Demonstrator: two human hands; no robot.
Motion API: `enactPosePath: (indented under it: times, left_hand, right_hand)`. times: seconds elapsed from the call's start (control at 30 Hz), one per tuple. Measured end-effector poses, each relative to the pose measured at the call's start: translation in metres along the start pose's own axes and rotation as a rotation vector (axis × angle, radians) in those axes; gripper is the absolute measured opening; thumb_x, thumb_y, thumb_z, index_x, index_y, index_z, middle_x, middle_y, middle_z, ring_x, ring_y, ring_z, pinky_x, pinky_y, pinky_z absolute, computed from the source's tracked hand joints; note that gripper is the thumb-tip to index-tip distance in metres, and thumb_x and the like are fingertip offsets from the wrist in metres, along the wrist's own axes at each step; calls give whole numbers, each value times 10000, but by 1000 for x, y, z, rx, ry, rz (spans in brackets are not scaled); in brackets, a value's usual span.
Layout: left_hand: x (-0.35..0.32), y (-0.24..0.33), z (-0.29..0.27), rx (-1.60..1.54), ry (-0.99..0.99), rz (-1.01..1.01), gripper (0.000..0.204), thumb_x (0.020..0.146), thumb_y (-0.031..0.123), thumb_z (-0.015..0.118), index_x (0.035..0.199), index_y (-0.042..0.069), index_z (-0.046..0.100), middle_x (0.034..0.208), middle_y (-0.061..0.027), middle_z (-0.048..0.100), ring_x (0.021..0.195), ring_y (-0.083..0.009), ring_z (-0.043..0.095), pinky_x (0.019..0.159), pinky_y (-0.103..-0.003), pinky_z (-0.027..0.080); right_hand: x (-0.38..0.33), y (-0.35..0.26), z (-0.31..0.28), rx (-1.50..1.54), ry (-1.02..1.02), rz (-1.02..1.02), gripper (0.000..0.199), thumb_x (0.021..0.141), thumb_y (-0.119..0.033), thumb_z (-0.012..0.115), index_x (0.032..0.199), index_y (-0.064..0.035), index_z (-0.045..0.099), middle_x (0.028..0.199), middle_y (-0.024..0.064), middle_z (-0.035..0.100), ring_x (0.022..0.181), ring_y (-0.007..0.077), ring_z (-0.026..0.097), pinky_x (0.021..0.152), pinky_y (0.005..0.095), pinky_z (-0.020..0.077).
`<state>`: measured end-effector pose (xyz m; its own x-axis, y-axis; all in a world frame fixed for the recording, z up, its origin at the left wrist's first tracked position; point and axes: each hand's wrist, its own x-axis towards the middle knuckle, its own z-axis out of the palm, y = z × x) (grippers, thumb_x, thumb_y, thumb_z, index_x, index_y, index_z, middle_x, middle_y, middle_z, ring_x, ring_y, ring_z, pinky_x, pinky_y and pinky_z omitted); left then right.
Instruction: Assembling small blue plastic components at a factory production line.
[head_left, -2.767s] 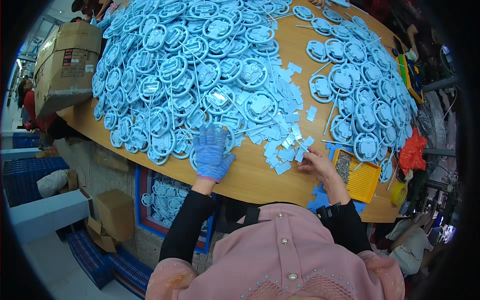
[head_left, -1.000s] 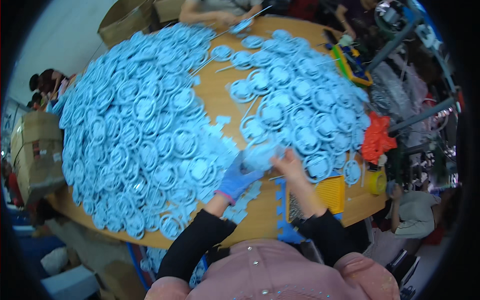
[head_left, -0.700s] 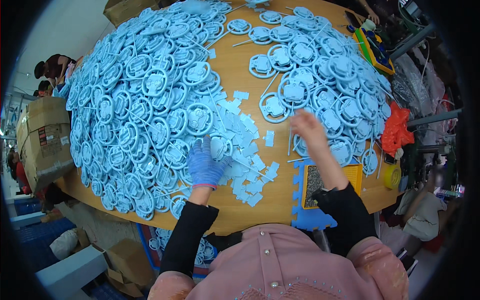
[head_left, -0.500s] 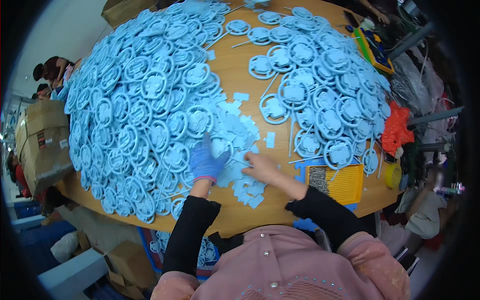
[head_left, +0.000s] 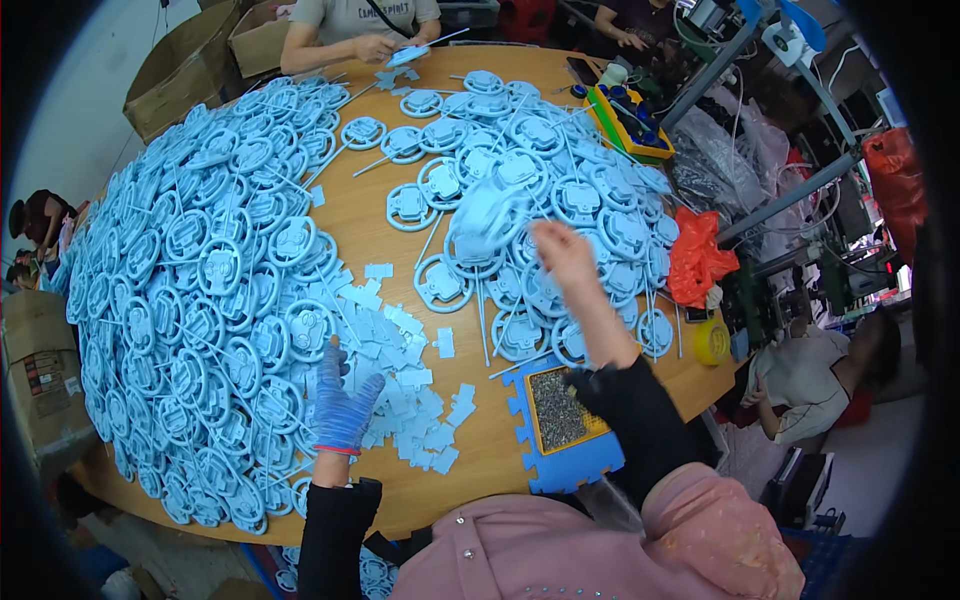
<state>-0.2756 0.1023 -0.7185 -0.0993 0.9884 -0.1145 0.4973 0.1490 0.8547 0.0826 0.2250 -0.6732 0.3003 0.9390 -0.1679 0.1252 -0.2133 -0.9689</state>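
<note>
My left hand (head_left: 345, 402), in a blue glove, has its forefinger and thumb stretched apart. It is at the near edge of the big left heap of light-blue plastic rings (head_left: 187, 375), beside a spread of small flat light-blue plates (head_left: 400, 345). My bare right hand (head_left: 566, 255) is over the right-hand heap of similar rings (head_left: 577, 200), many with thin sticks. A motion-blurred light-blue ring piece (head_left: 488, 218) is right by its fingertips. Whether the fingers grip that piece or have let it go, I cannot tell.
A yellow tray of small metal parts (head_left: 560, 412) lies on a blue foam mat (head_left: 575, 468), partly behind my right arm. Across the table a co-worker's hands (head_left: 375, 47) hold another ring. A red plastic bag (head_left: 700, 258) and a yellow tape roll (head_left: 711, 342) edge the right side.
My right hand has swung from the small plates out to the right heap, with the ring piece blurred beside it. The view has shifted, bringing in the co-worker across the table.
</note>
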Motion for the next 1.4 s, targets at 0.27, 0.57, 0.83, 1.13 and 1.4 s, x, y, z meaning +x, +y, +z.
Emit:
enactPosePath:
  times: [0.27,0.57,0.83,1.13,1.4]
  left_hand:
    - [-20,-25,8,189,-31,35,746,715,242,788,1352,30,464,1222,-220,547,1072,-333,559,935,-412,448]
    - [-4,-3,0,546,87,228,652,725,282,756,1302,89,522,1243,-220,538,1124,-396,516,960,-456,412]
    - [67,-36,-42,1084,17,252,722,724,287,720,1381,172,444,1371,-173,447,1230,-365,444,997,-559,328]
    - [81,-22,-84,680,-53,150,562,848,286,645,1355,120,465,1205,-115,604,1072,-250,587,1005,-483,371]
    - [-8,-25,-77,-1052,-22,-311,463,930,154,569,1362,59,430,1240,-123,573,1096,-249,595,924,-388,508]
  right_hand:
    - [39,30,-50,-884,641,-889,348,833,-217,671,1097,5,631,958,158,638,896,274,606,829,384,470]
    - [-35,64,171,-1070,-550,-513,225,788,-138,629,984,-29,624,999,167,622,894,359,624,761,457,518]
    - [-91,90,185,-844,-536,-617,224,742,-86,668,950,-41,597,877,151,618,767,328,634,674,441,501]
    - [-87,103,144,-58,-591,204,159,808,-137,670,914,-22,642,732,37,629,662,128,592,629,288,489]
    - [-106,55,148,27,-752,203,131,839,-118,650,907,-7,657,717,28,625,628,110,579,595,263,477]
